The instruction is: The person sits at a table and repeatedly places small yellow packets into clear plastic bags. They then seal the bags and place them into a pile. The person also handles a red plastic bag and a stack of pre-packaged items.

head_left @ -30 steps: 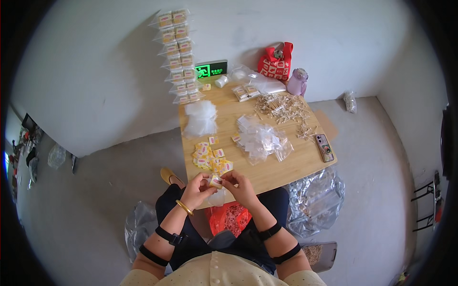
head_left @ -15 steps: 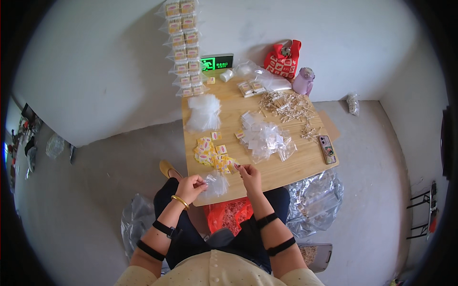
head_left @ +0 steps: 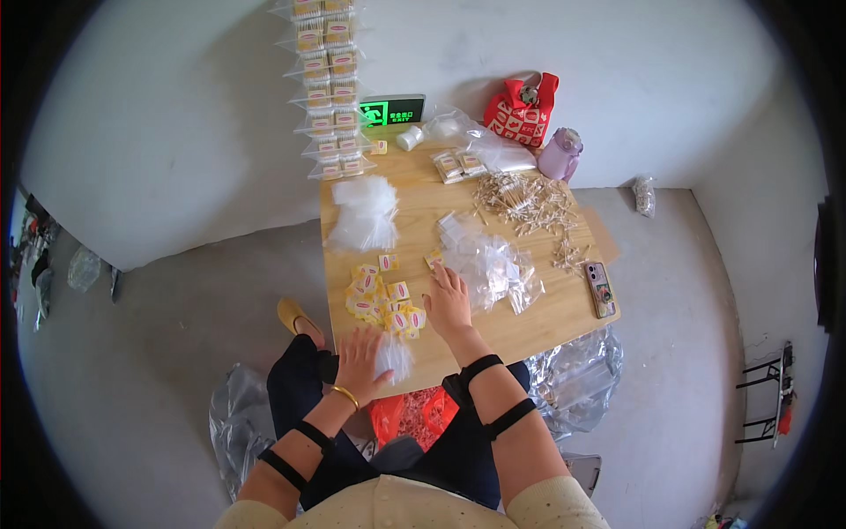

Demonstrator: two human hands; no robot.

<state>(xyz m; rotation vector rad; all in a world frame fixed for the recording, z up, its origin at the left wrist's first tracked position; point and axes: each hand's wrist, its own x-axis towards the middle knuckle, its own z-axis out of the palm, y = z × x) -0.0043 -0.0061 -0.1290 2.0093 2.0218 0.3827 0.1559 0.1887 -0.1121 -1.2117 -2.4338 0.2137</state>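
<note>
My left hand (head_left: pixel 359 363) is at the table's near edge, fingers spread and flat, beside a small stack of clear plastic bags (head_left: pixel 395 357). Further in, my right hand (head_left: pixel 449 307) reaches forward with its fingers stretched out. Its fingertips are close to a single small yellow-and-white card (head_left: pixel 434 257); whether they touch it I cannot tell. Between the hands and slightly left lies a loose pile of similar cards (head_left: pixel 366 293). To the right of my right hand sits a heap of clear bags with white cards inside (head_left: pixel 493 264).
Loose cotton swabs (head_left: pixel 529 201) cover the table's far right, with a phone (head_left: pixel 600 291) nearer me. More clear bags (head_left: pixel 364 212) lie at the left. Packed swab bags (head_left: pixel 338 88) stack tall at the back, near an exit sign (head_left: pixel 393 111), a red bag (head_left: pixel 522 110) and a purple bottle (head_left: pixel 560 154).
Both hands have gone from pinched fingers to spread ones. My right hand has moved forward toward the lone card; my left has come slightly nearer me. The view has shifted a little.
</note>
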